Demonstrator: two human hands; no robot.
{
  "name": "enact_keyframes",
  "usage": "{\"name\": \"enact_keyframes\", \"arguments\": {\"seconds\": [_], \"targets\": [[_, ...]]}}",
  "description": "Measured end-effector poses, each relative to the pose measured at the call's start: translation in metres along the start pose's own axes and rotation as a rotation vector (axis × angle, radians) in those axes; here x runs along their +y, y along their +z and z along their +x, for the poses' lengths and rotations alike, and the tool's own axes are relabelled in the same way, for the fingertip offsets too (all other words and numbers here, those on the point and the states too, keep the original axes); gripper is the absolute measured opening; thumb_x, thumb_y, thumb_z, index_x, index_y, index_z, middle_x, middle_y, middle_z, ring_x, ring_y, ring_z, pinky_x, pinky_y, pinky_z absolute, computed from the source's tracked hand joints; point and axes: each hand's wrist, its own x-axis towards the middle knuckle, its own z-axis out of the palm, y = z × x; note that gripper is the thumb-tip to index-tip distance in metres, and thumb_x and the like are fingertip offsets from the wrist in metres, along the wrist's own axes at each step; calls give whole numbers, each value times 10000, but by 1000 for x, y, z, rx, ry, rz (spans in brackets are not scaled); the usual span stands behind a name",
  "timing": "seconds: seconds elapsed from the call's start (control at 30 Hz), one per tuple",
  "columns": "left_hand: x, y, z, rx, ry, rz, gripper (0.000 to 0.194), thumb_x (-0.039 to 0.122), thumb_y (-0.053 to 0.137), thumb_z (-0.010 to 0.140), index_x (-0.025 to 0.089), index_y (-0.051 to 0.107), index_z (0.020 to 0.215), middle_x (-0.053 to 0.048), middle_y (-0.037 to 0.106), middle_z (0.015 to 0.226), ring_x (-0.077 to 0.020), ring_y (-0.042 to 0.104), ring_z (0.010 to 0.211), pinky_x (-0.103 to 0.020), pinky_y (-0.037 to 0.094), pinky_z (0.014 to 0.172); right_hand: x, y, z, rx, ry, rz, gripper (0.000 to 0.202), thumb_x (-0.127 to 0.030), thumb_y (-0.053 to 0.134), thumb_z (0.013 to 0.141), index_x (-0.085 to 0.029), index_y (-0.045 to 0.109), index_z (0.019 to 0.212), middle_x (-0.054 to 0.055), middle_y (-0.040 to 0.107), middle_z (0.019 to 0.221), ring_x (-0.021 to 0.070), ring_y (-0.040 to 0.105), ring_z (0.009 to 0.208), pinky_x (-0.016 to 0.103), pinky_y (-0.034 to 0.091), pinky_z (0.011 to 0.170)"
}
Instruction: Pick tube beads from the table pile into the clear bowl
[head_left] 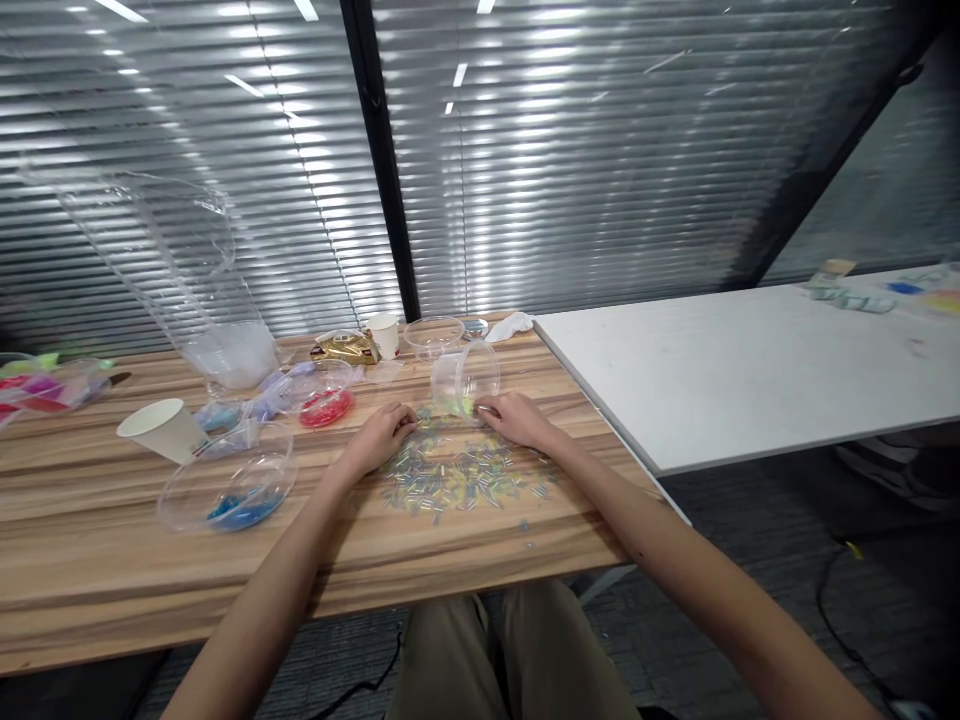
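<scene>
A spread of short clear, yellow and bluish tube beads (457, 475) covers the wood-grain table between my arms. Behind them a clear plastic tub (448, 382) lies on its side, some yellowish beads showing at its lower edge. My left hand (388, 432) rests at the left edge of the beads, fingers curled together; what they hold, if anything, is hidden. At the tub's lower right rim is my right hand (516, 416), thumb and fingers closed. I cannot tell whether it grips the rim or a few beads.
Left stand a clear bowl with blue beads (244, 508), a tilted paper cup (161, 430) and a container of red beads (326, 407). Farther back are a clear bag (232, 350), a gold packet (345, 347), another paper cup (384, 335) and a clear bowl (435, 335). A white table (750, 380) adjoins at right.
</scene>
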Motion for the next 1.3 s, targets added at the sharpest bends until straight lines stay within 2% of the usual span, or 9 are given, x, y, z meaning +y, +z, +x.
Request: {"name": "enact_keyframes", "arguments": {"seconds": [0.2, 0.47, 0.67, 0.9, 1.3], "targets": [[1, 0, 0, 6, 1, -15, 155, 254, 435, 893, 157, 550, 852, -76, 585, 855, -201, 542, 792, -328, 435, 735, -2, -3, -1, -4, -6, -6, 311, -245, 361, 928, -190, 660, 992, 72, 700, 941, 194, 620, 833, 236, 334, 683], [1, -1, -1, 22, 6, -23, 164, 281, 426, 885, 176, 537, 826, -75, 588, 845, -225, 552, 796, -328, 434, 717, -3, -2, 0, -4, 0, -14, 319, -259, 357, 935, -189, 665, 979, 73, 702, 939, 199, 623, 852, 235, 342, 701], [0, 0, -1, 19, 1, -24, 161, 280, 424, 891, 175, 531, 832, -74, 589, 846, -224, 555, 794, -320, 428, 704, -2, -1, 0, -3, 1, -5, 316, -256, 366, 933, -197, 652, 1054, 69, 694, 1005, 199, 620, 895, 232, 351, 723], [-1, 1, 0, 17, -4, -20, 159, 280, 430, 889, 174, 531, 828, -73, 591, 845, -221, 555, 790, -316, 426, 706, -1, -1, 0, 9, -5, 8, 309, -254, 371, 929, -195, 659, 1026, 64, 699, 988, 200, 625, 877, 234, 347, 699], [-2, 1, 0, 12, -5, -27, 180, 295, 419, 888, 169, 539, 844, -80, 592, 853, -227, 555, 792, -326, 429, 711, -2, -2, 0, 8, 4, 29, 326, -273, 371, 937, -204, 652, 1088, 68, 697, 1020, 202, 627, 909, 231, 368, 735]]}}
